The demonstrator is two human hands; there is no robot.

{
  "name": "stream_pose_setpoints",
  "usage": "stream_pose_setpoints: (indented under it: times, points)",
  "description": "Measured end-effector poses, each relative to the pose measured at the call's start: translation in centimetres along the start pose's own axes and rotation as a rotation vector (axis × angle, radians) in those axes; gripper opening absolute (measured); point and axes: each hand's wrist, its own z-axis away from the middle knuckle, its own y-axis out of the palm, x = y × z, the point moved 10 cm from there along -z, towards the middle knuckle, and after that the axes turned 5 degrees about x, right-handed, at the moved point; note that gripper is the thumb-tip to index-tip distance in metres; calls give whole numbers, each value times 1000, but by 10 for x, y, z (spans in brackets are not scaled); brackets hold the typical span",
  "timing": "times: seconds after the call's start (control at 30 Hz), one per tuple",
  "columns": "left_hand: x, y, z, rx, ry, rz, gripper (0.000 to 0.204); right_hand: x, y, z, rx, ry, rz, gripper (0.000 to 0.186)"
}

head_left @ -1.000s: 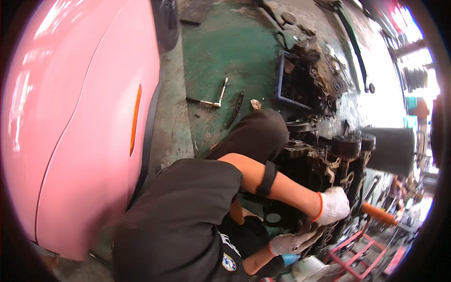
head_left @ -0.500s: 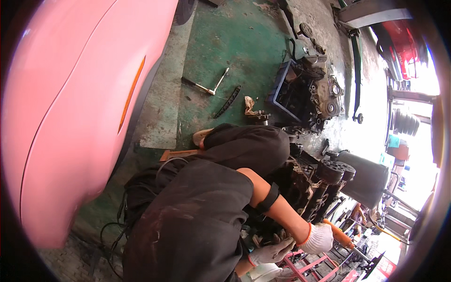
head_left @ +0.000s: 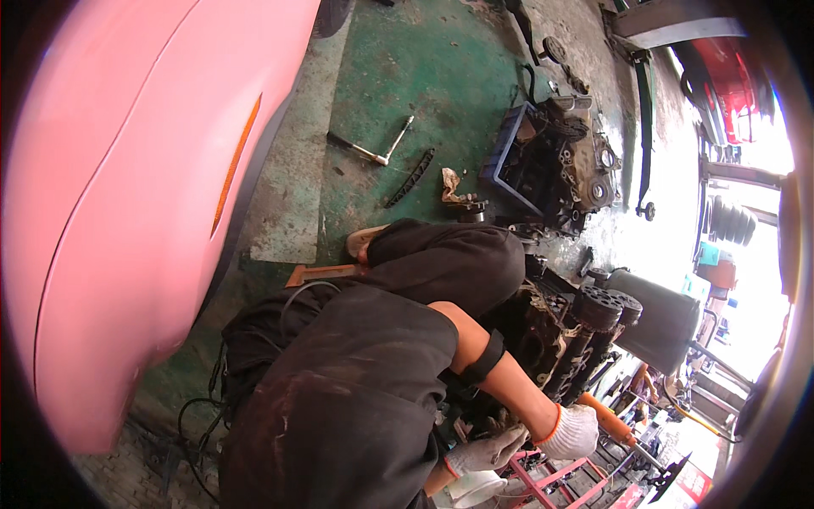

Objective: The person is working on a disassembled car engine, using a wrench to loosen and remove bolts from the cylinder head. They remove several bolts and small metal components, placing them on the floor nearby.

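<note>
My left hand (head_left: pixel 574 432), in a white knit glove with an orange cuff, is closed beside the lower end of a dirty engine (head_left: pixel 555 339). Behind its knuckles shows an orange cylinder (head_left: pixel 604 418) with a metal rod; whether the hand touches it I cannot tell. My right hand (head_left: pixel 485 451), in a greyer glove, sits close to the left one with its fingers curled by dark metal parts. What either hand holds is hidden. A black band (head_left: pixel 485 356) circles my left forearm. Two round black sprockets (head_left: pixel 598 307) top the engine.
A pink car (head_left: pixel 127 187) fills the left side. On the green floor lie a ratchet wrench (head_left: pixel 373 156), a curved black strip (head_left: pixel 411 178) and a crumpled wrapper (head_left: pixel 451 185). A blue crate (head_left: pixel 500 153) of engine parts stands beyond my knee. Red metal framing (head_left: pixel 551 488) is below my hands.
My left hand has shifted very slightly to the left. The fingers of my right hand have risen a little. Both stay by the engine, and the things on the floor lie as before.
</note>
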Motion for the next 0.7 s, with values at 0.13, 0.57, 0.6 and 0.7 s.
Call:
stream_pose_setpoints:
  times: [0.13, 0.57, 0.6, 0.7]
  points:
    - [4, -2, -1, 36, -1, 68, 18, -4, 1, 0, 34, 40, 43, 36]
    - [9, -4, -5, 47, -28, 46, 18, 8, 8, 0, 92, 161, 2, 41]
    - [9, -2, -5, 52, -30, 44, 18, 8, 9, 0, 98, 171, -3, 41]
    - [10, 6, -5, 68, -36, 41, 18, 5, 7, 3, 96, 237, 48, 43]
